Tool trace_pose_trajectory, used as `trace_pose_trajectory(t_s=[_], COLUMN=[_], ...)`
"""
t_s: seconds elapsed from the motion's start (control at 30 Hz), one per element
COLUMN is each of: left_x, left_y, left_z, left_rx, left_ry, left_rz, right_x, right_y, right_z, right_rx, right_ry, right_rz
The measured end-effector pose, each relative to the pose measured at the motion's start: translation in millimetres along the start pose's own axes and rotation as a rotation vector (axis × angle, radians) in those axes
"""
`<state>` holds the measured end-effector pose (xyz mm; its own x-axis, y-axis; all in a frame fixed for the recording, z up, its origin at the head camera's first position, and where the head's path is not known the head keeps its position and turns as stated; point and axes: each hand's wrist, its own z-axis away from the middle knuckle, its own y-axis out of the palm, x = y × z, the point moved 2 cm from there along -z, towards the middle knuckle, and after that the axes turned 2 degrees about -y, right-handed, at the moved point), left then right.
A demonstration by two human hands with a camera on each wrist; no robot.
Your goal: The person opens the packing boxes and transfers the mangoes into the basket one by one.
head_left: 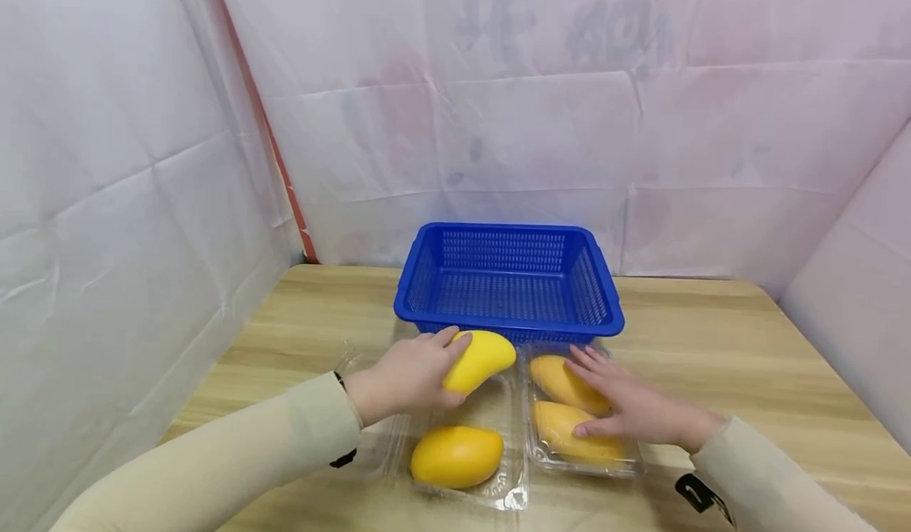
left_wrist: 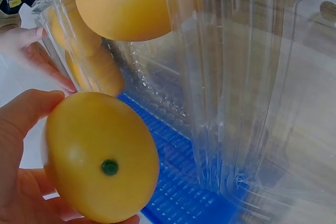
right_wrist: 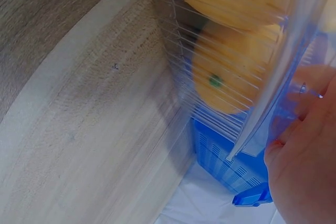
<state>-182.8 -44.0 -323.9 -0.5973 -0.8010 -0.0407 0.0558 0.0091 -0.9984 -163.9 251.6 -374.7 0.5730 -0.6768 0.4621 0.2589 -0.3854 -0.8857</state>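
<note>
My left hand (head_left: 406, 380) grips a yellow mango (head_left: 482, 360) above the far end of an open clear plastic clamshell box (head_left: 517, 462). In the left wrist view the held mango (left_wrist: 128, 145) shows a green stem spot, with thumb and fingers around it. Another mango (head_left: 457, 458) lies in the near end of that box. My right hand (head_left: 633, 405) rests, fingers spread, on top of a second clear box (head_left: 569, 465). Two mangoes, one farther (head_left: 562, 382) and one nearer (head_left: 562, 429), sit under its plastic. The right wrist view shows their ends through the ribbed wall.
A blue plastic basket (head_left: 508, 328) with nothing in it stands just behind both boxes. The open box's transparent lid (head_left: 370, 449) lies folded out to the left. Wood-grain table (head_left: 740, 358) extends to both sides, with white sheeting (head_left: 534, 137) behind it.
</note>
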Motion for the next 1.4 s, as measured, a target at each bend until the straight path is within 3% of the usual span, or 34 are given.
trace_pose_trajectory(t_s=[0.37, 0.9, 1.4], left_x=[0.4, 4.7, 6.5], left_y=[-3.9, -8.9, -16.0], left_z=[1.2, 0.0, -3.2], left_rx=[-0.055, -0.080, -0.095], left_ry=[0.040, 0.038, 0.062], left_rz=[-0.033, 0.027, 0.039], right_x=[-1, 0, -2], right_y=[2, 4, 5], right_z=[3, 2, 2], right_rx=[-0.005, -0.069, -0.053], right_ry=[-0.017, -0.073, -0.055], right_rz=[-0.016, -0.016, -0.020])
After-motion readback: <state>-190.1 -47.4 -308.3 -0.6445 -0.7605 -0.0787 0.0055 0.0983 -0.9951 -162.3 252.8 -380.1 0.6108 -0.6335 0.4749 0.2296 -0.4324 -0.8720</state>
